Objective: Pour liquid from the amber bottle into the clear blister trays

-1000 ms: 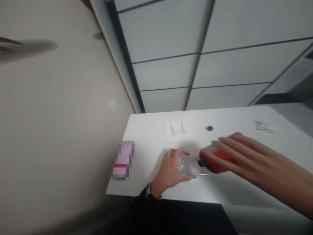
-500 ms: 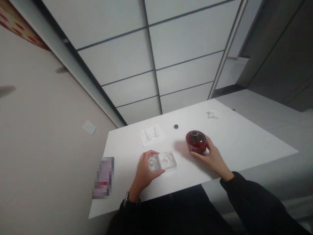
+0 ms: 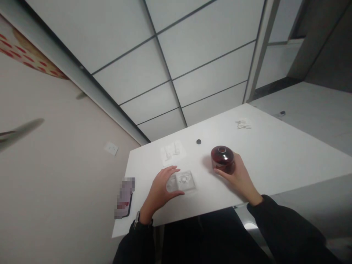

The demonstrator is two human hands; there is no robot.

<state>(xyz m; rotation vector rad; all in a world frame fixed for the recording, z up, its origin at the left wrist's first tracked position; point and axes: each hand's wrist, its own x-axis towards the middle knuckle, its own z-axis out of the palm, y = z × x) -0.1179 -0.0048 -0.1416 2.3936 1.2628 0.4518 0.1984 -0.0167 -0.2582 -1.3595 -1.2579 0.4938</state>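
My left hand [image 3: 161,187] grips the left end of a clear plastic tray [image 3: 183,180] with round hollows, lying flat on the white table [image 3: 275,157]. Its thumb and fingers curl round the tray's edge. My right hand [image 3: 239,175] is wrapped round the near side of a squat dark red jar [image 3: 222,158] with a round open mouth, standing upright to the right of the tray. A small black cap [image 3: 198,141] lies behind the jar, apart from both hands.
A white wrapper [image 3: 172,152] lies behind the tray and a smaller crumpled one [image 3: 243,124] at the far right. A pixelated phone-like object [image 3: 125,198] lies at the table's left edge. A wall runs close on the left; tiled floor lies beyond.
The red jar went from tipped on its side over the tray to standing upright on the table to the right. The view swung and settled; my left hand stayed on the tray.
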